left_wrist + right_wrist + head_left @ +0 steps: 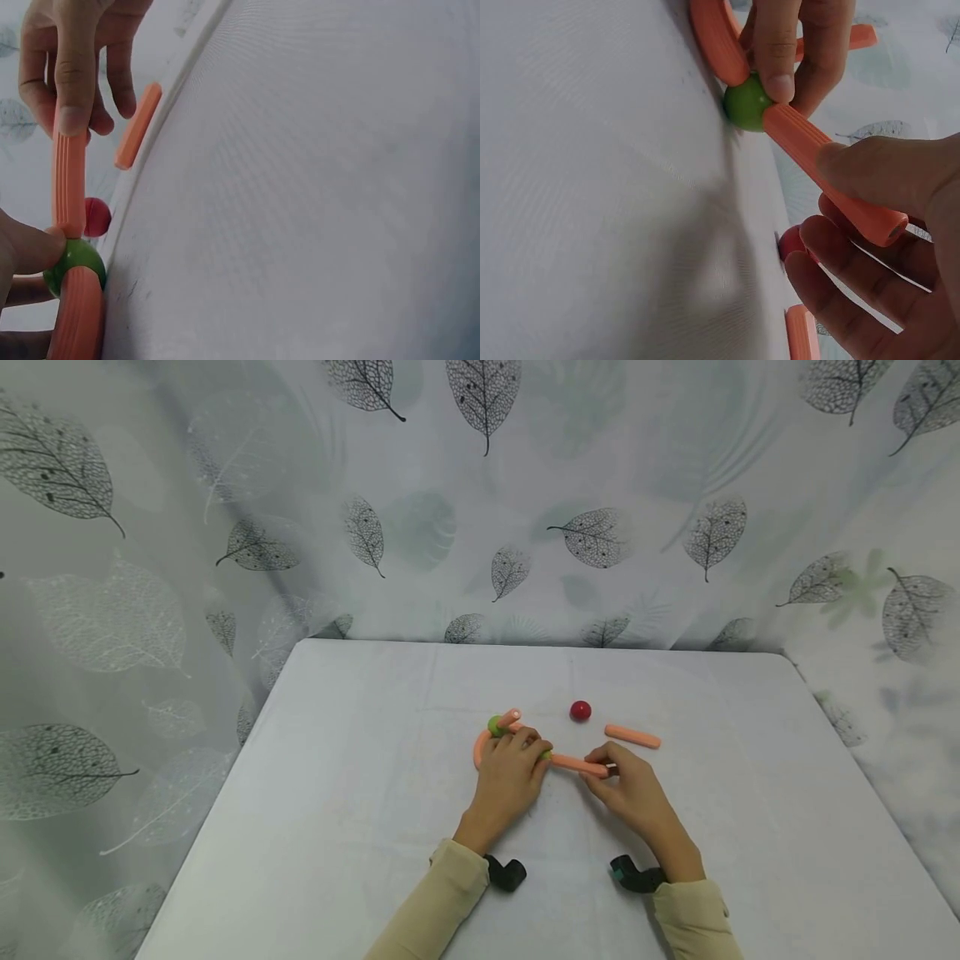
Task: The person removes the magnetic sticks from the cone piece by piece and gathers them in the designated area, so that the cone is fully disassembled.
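Note:
My left hand grips a green ball, thumb against its side in the right wrist view. Into that ball runs a straight, ribbed orange rod. Near its free end, the thumb and fingers of my right hand pinch this rod; the end looks hollow in the right wrist view. A curved orange rod also meets the ball and bends round to a second green ball behind my left hand. Another orange rod sticks out by that second ball. My left fingers partly hide these joints.
A red ball lies on the white table, beyond the held rod. To its right is a loose orange rod. Black wrist-worn pieces jut out by the left and right sleeves. Leaf-patterned cloth hangs behind the table.

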Tool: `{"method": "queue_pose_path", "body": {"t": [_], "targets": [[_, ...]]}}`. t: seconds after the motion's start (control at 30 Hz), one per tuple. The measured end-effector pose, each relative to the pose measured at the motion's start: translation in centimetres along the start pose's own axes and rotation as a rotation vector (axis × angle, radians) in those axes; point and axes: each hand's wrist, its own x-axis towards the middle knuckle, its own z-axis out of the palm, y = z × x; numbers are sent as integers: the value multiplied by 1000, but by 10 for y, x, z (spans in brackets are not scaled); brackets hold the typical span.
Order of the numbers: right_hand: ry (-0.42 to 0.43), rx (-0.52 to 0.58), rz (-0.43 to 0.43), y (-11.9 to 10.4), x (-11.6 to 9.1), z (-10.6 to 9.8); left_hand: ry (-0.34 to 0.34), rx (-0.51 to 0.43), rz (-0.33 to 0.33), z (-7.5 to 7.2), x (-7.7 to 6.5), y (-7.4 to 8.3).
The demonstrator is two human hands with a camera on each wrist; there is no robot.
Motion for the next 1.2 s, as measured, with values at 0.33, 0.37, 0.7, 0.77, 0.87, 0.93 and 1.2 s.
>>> {"method": "queue_pose_path", "body": {"t": [0.33, 0.37, 0.7, 0.77, 0.87, 0.93, 1.2], "targets": [[71, -90, -48, -7, -8, -7, 26, -4, 6, 0, 0, 1], [81, -87, -44, -7, -9, -8, 26, -3, 3, 0, 0, 1], [96, -63, -6, 15, -14, -21, -16, 38, 5, -5, -1, 3], [91, -54, -6, 20, -13, -25, -62, 60, 6, -8, -2, 3], [59, -75, 46, 28, -11, -30, -131, 82, 18, -14, -4, 2], [25, -87, 112, 32, -10, -34, -164, 90, 33, -18, -5, 1], [-30, -73, 284, 46, -13, -41, -183, 82, 132, -25, -10, -4]]}}
